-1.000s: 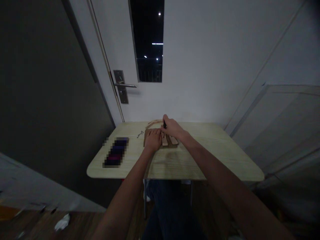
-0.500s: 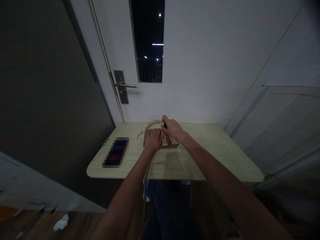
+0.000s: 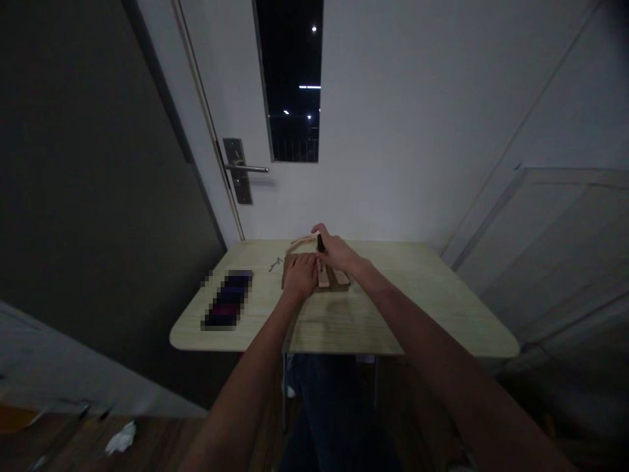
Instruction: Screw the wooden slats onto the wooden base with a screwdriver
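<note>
On the table lies a brown piece (image 3: 331, 286) that looks like a board, with pale wooden strips on it; one pale strip (image 3: 323, 276) sits beside my left hand. My left hand (image 3: 301, 275) rests flat on the left part of the brown piece, its fingers stretched forward. Just right of it, my right hand (image 3: 339, 252) is closed around a black-handled tool (image 3: 321, 243), whose lower end is hidden by my fingers. Long pale strips (image 3: 299, 243) lie behind the brown piece.
A pale wood-grain table (image 3: 417, 308) stands against a white door with a metal handle (image 3: 250, 169). Small dark metal pieces (image 3: 276, 264) lie left of the brown piece. A blurred-out dark rectangular object (image 3: 228, 299) rests at the table's left. Crumpled white paper (image 3: 120, 438) is on the floor.
My right hand has shifted slightly left, its forefinger lifted and reaching farther forward, and more of the black handle shows. My left hand stays where it was.
</note>
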Tool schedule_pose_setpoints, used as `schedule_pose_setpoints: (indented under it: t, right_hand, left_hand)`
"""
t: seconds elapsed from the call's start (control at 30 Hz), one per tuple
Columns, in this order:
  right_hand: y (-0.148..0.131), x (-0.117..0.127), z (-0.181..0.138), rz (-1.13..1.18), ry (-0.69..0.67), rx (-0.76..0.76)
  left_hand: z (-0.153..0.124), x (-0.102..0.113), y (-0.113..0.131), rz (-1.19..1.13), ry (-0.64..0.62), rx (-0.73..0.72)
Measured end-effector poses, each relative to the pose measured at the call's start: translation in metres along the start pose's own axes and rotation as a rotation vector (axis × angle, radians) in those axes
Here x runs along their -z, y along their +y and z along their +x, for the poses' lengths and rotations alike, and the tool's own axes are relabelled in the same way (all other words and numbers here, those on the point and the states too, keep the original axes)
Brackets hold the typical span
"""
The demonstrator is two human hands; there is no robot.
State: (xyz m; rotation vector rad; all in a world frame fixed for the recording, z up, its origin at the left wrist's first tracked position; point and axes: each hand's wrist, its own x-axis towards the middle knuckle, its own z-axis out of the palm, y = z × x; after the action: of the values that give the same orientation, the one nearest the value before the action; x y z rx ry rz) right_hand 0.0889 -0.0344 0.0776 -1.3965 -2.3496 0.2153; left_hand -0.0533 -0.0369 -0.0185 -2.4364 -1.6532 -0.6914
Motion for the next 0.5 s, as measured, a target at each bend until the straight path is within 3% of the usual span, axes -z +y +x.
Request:
schedule_pose_setpoints:
  t: [0.17, 0.5]
  right_hand:
    - [0.001, -0.006, 0.000, -0.017, 0.071, 0.012]
    - [-0.011, 0.001, 0.001, -0.100, 0.066, -0.111]
  left_hand:
    - [0.000, 0.000, 0.000, 0.006, -0.005, 0.011]
    - [0.000, 0.003, 0.003, -0.004, -0.012, 0.018]
